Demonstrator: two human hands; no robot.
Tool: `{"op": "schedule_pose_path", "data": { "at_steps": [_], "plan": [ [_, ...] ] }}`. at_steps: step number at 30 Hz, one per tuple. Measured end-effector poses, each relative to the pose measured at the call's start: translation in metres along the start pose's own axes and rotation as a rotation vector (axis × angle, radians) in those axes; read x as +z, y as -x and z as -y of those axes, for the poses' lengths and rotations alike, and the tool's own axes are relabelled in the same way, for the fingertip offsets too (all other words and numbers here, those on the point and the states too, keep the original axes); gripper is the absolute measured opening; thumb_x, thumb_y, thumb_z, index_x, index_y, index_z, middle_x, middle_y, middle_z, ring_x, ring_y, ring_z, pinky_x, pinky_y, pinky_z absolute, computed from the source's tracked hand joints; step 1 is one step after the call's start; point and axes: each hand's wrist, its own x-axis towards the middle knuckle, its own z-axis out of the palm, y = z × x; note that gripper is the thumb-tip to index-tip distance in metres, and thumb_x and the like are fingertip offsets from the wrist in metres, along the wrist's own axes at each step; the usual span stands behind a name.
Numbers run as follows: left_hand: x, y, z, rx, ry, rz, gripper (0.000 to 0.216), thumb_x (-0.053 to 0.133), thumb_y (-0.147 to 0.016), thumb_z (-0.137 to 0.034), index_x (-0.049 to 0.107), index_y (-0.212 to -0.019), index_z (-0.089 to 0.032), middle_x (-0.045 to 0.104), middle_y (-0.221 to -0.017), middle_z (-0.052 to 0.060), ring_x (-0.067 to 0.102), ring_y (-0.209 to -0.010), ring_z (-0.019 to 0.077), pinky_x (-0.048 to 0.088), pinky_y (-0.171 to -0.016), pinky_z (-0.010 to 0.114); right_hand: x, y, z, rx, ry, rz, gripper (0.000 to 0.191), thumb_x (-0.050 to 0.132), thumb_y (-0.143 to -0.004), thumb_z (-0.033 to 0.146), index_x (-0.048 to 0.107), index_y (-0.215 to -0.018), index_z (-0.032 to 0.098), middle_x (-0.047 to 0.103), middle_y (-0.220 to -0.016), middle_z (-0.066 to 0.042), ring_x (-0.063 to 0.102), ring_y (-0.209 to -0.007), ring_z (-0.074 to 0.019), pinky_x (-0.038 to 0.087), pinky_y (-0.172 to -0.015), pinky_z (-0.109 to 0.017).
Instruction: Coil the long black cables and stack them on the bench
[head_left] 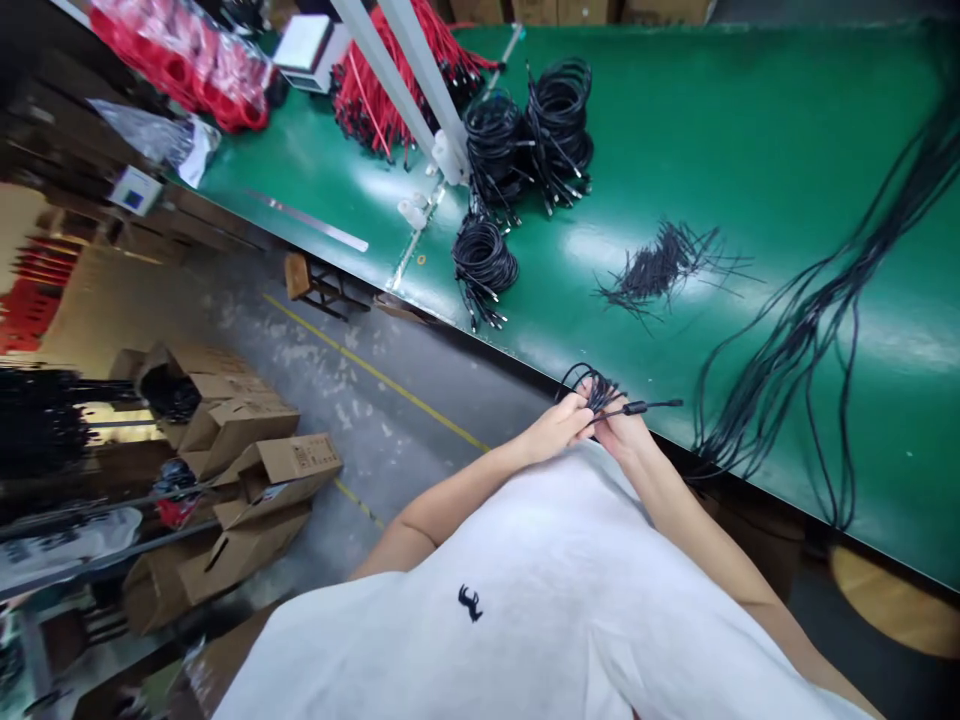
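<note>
Close to my body, at the table's front edge, both hands grip a coiled black cable (598,392). My left hand (561,428) has its fingers closed round the coil from the left. On the other side my right hand (621,428) is closed on the same coil, partly hidden behind the strands. A cable end with a thicker black plug sticks out to the right past my right hand. Beyond the hands lies a loose pile of short black ties (660,268). Long uncoiled black cables (810,320) stretch over the table at the right, some hanging over its edge.
Bundled black cable coils (484,255) sit on the green table (720,130) near a white upright post (427,90). Farther left are red cables (375,100), a metal ruler (315,222) and bagged red items (187,65). Cardboard boxes (277,475) stand on the left.
</note>
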Motion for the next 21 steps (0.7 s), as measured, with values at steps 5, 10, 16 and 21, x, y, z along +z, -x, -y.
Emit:
{"op": "schedule_pose_path", "data": {
  "at_steps": [5, 10, 16, 21],
  "plan": [
    [-0.021, 0.009, 0.026, 0.104, 0.118, -0.271, 0.038, 0.057, -0.090, -0.050, 0.041, -0.105, -0.019, 0.048, -0.059, -0.010, 0.039, -0.049, 0.0071, 0.030, -0.053, 0.021, 0.030, -0.009, -0.002, 0.046, -0.044, 0.112, 0.028, 0.078, -0.061, 0.036, 0.059, -0.079, 0.025, 0.043, -0.053, 0.008, 0.046, -0.044, -0.0125, 0.045, -0.041, -0.028],
    [-0.040, 0.019, 0.037, 0.179, 0.141, -0.296, 0.068, 0.055, -0.091, -0.052, 0.030, -0.144, -0.017, 0.045, -0.061, -0.011, 0.037, -0.050, 0.0081, 0.031, -0.054, 0.022, 0.045, -0.014, -0.013, 0.102, 0.082, 0.190, 0.027, 0.080, -0.058, 0.030, 0.055, -0.063, 0.022, 0.040, -0.049, 0.007, 0.046, -0.044, -0.0108, 0.047, -0.044, -0.027],
    [-0.052, 0.024, 0.046, 0.193, -0.064, -0.339, 0.027, 0.044, -0.098, -0.037, 0.059, -0.107, -0.016, 0.046, -0.067, -0.005, 0.040, -0.060, 0.0097, 0.033, -0.059, 0.026, 0.034, -0.015, -0.026, 0.091, 0.363, 0.193, 0.024, 0.080, -0.063, 0.042, 0.062, -0.067, 0.026, 0.048, -0.058, 0.002, 0.038, -0.047, -0.0113, 0.039, -0.042, -0.029],
    [-0.061, 0.022, 0.048, 0.052, -0.174, -0.367, 0.025, 0.051, -0.096, -0.028, 0.047, -0.073, -0.019, 0.049, -0.068, -0.004, 0.043, -0.064, 0.0097, 0.032, -0.062, 0.027, 0.012, -0.015, -0.032, -0.460, 1.070, 0.132, 0.020, 0.058, -0.084, 0.053, 0.067, -0.084, 0.035, 0.068, -0.092, -0.007, 0.063, -0.083, -0.0290, 0.049, -0.067, -0.042]
  ]
}}
